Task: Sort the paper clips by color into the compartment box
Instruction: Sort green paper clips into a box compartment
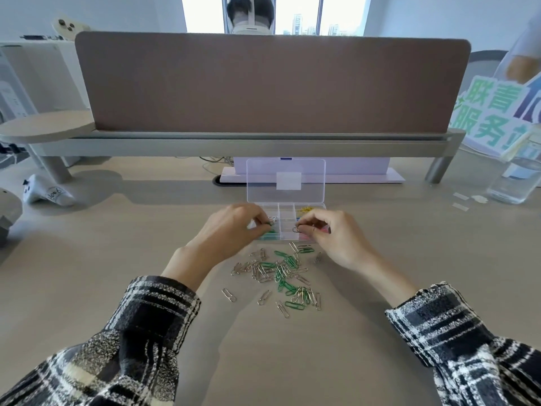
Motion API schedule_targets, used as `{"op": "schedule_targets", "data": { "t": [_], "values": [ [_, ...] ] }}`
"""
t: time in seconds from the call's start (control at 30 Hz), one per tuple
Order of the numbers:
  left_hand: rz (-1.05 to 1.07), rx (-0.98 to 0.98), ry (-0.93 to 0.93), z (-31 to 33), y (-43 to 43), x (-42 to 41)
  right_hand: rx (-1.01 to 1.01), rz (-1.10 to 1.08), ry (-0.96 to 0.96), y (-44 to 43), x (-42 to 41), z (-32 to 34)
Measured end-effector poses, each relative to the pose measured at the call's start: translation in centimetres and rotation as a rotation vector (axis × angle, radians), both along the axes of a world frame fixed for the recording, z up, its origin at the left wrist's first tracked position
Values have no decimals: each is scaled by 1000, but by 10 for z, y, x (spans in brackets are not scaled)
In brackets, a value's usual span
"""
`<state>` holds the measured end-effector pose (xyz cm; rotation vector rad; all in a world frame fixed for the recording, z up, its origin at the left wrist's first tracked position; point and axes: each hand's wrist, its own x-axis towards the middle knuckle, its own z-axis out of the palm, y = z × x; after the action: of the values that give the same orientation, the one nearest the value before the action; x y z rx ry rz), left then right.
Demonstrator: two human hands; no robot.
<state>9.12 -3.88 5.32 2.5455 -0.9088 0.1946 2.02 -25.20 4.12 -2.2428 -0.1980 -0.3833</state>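
Right hand (328, 234) pinches silver clip (296, 229) over the box (287, 213); left hand (234, 230) pinches second clip (271, 221) just leftward

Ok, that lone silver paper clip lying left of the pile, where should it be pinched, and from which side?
Likely from straight above, pinching the lone silver clip across its narrow width at mid-length. It lies flat on the desk, clear of the pile, so both long sides are free.

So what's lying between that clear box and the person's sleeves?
In the head view, a loose pile of silver and green paper clips lies on the desk there, just short of the compartment box.
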Motion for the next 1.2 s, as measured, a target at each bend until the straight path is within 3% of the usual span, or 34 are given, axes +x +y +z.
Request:
{"op": "schedule_targets", "data": {
  "t": [0.23, 0.4, 0.57, 0.8, 1.03, 1.2],
  "values": [
    [171, -43, 57, -9, 5, 20, -180, -7, -52, 31, 40, -4],
    [157, -113, 64, -17, 4, 20, -295, 18, -7, 39, 50, -6],
    [90, -186, 61, -16, 14, 20, -288, 25, -38, 19, 37, 6],
    [-166, 78, 245, -1, 4, -4, -376, 164, 204, -6, 3, 0],
    [-151, 202, 234, -1, 5, -12, -522, 137, 212, 6, -2, -1],
    [-156, 251, 232, -1, 2, -14, -484, 125, 242, 9, -3, 1]
  ]
}}
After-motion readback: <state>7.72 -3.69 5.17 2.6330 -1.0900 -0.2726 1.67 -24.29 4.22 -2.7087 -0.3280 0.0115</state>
